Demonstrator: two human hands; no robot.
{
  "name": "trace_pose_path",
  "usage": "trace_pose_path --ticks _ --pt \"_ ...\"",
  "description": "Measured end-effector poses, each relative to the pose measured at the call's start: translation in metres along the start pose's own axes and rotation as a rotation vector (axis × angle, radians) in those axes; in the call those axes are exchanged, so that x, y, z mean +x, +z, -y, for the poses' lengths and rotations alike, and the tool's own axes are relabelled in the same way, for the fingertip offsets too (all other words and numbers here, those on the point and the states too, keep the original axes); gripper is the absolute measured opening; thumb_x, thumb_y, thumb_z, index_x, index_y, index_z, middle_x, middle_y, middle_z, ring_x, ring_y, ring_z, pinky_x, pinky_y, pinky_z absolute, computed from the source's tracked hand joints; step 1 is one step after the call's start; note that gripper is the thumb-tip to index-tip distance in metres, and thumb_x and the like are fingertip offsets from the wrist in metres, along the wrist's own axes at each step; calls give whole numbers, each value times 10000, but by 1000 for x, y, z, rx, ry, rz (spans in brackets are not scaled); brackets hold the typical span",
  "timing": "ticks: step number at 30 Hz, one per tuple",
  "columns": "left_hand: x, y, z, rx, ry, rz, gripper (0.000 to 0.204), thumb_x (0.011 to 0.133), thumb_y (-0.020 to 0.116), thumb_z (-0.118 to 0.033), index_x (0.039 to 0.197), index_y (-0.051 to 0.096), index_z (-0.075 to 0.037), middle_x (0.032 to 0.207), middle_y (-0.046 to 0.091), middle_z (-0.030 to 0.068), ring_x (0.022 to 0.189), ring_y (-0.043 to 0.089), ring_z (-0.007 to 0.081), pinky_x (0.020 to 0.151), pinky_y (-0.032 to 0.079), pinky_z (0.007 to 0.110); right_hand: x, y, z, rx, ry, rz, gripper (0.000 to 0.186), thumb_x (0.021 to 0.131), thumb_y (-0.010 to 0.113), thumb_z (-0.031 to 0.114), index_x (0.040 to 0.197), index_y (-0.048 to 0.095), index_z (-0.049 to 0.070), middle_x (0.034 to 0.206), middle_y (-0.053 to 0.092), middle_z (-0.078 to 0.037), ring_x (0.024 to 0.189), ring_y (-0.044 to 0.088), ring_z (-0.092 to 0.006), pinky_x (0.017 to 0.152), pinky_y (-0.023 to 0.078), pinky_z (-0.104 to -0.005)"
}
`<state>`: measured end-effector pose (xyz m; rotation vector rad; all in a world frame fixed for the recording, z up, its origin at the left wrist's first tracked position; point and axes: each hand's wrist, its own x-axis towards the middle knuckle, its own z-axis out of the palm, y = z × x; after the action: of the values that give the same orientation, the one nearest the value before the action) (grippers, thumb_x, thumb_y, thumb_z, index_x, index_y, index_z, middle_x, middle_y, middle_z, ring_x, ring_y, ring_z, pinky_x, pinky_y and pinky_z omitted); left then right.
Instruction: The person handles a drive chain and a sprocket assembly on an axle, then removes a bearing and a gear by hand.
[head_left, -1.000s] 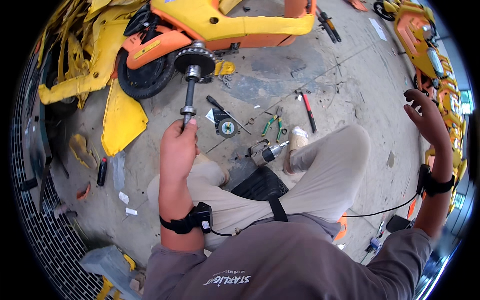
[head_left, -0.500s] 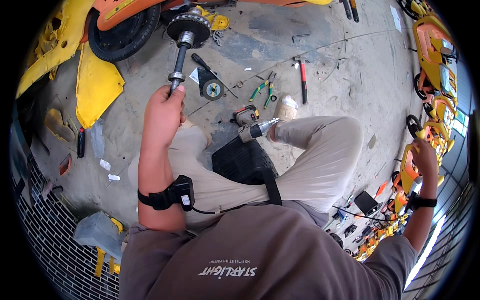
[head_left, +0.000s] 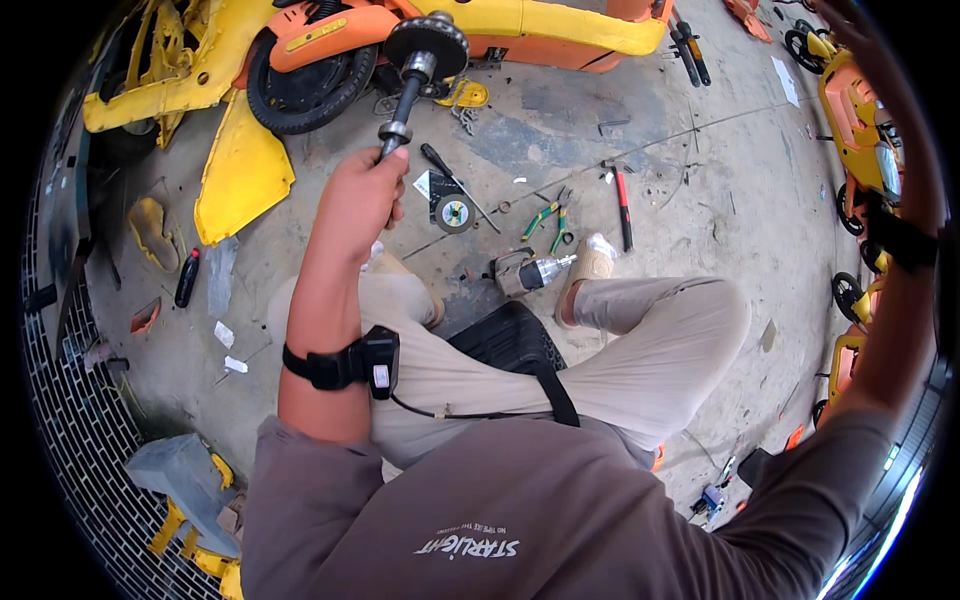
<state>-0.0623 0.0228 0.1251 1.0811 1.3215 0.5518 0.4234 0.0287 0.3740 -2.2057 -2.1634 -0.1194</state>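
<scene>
My left hand (head_left: 370, 200) is closed on a metal shaft (head_left: 405, 95) carrying bearings and a toothed disc at its far end. My right hand (head_left: 850, 30) is raised at the top right edge, blurred and dim, so its fingers are unclear. On the concrete below the shaft lie a long screwdriver (head_left: 450, 175), a round cutting disc (head_left: 455, 213) on a dark plate, green-and-yellow pliers (head_left: 545, 215) and a hammer with a red-and-black handle (head_left: 623, 210). A power tool (head_left: 525, 272) rests between my feet, near a black mat (head_left: 500, 345).
An orange-and-yellow scooter (head_left: 570, 30) lies behind the tools, with yellow body panels (head_left: 240, 175) at the left. More scooters (head_left: 850, 110) line the right side. A dark bottle (head_left: 187, 278) and grey blocks (head_left: 185, 485) are on the left floor.
My right arm has swung up to the top right edge. My left hand still grips the shaft, now higher in the picture than a second ago. The view has shifted.
</scene>
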Motion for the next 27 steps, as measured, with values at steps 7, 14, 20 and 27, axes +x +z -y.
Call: trace_pose_path --ticks 7,14,20,27 --pt "-58 0 5 -77 98 49 271 971 596 -274 860 604 -28 638 486 -30 512 467 87 479 354 250 -99 341 121 20 -25 761 423 820 532 100 1215 670 40 1182 683 -222 1142 631 -394 972 499 -454" --pt "-87 2 17 -37 91 35 274 967 600 -274 868 617 -19 648 505 -23 516 477 88 479 365 254 -244 465 153 99 -64 725 351 848 556 123 1190 632 145 1216 658 -151 1159 611 -348 1008 443 -475" --pt "-77 11 14 -10 87 48 278 967 601 -279 864 612 -21 663 516 -17 520 493 96 470 371 265 -233 474 164 231 -345 592 235 852 633 144 1082 610 102 1062 675 -167 1030 635 -373 865 496 -481" --pt "-54 14 6 -5 55 36 280 967 601 -279 871 611 -16 657 510 -20 508 475 94 462 352 266 -236 503 138 446 -428 637 270 851 708 144 1033 537 41 865 666 -221 846 645 -443 738 496 -519"
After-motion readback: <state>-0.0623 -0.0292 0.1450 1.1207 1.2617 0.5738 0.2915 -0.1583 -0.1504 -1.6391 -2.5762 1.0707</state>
